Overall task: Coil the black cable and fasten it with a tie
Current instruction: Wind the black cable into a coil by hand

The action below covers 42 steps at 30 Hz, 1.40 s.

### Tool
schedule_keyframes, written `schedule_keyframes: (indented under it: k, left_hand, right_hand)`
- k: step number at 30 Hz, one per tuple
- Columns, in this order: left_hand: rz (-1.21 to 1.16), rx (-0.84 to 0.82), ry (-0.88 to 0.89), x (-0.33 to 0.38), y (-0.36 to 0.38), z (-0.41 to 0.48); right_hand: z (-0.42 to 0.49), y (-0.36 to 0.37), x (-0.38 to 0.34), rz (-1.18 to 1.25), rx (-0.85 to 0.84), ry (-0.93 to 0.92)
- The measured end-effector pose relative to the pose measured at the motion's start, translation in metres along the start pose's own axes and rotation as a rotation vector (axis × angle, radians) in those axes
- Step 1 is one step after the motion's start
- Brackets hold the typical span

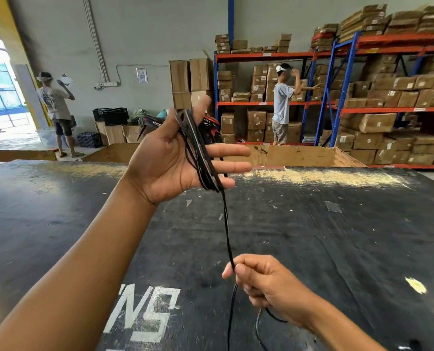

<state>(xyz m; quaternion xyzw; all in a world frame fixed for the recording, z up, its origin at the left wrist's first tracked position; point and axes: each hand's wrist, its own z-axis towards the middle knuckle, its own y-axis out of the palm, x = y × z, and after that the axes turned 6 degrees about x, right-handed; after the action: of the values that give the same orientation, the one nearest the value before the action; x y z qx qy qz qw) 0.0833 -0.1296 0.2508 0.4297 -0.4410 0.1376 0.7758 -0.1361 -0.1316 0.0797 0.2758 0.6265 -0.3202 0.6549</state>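
Head cam: left hand (175, 158) is spread flat w/ black cable (198, 150) loops wrapped round its fingers, held above the worktop (337, 236). Right hand (264, 282) pinches the strand lower down. Cardboard boxes (378, 122) fill the shelves (337, 72) in the bg.

The left hand (170, 158) is raised far from the body, palm up and fingers spread, forearm reaching in from the near left. The right hand (264, 285), nearer and lower, is closed in a pinch.

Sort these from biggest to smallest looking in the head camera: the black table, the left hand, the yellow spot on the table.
1. black table
2. left hand, though it is nearest the camera
3. yellow spot
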Motion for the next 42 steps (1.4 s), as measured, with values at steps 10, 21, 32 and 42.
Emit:
schedule_keyframes:
  k: [10, 21, 32, 42]
  left_hand:
    - [0.403, 0.022, -0.607, -0.066, -0.009, -0.014]
    - [0.758, 0.409, -0.711, -0.082, -0.051, -0.014]
    - [0.517, 0.731, -0.311, -0.042, -0.083, 0.001]
    - [0.297, 0.903, -0.093, -0.002, -0.093, -0.014]
  right_hand:
    - [0.068, -0.065, -0.103, -1.073, 0.280, -0.164]
    - [0.061, -0.039, -0.155, -1.239, 0.006, 0.018]
    - [0.045, 0.000, -0.131, -0.794, 0.035, 0.077]
    - [0.013, 0.014, -0.103, -0.333, 0.053, 0.063]
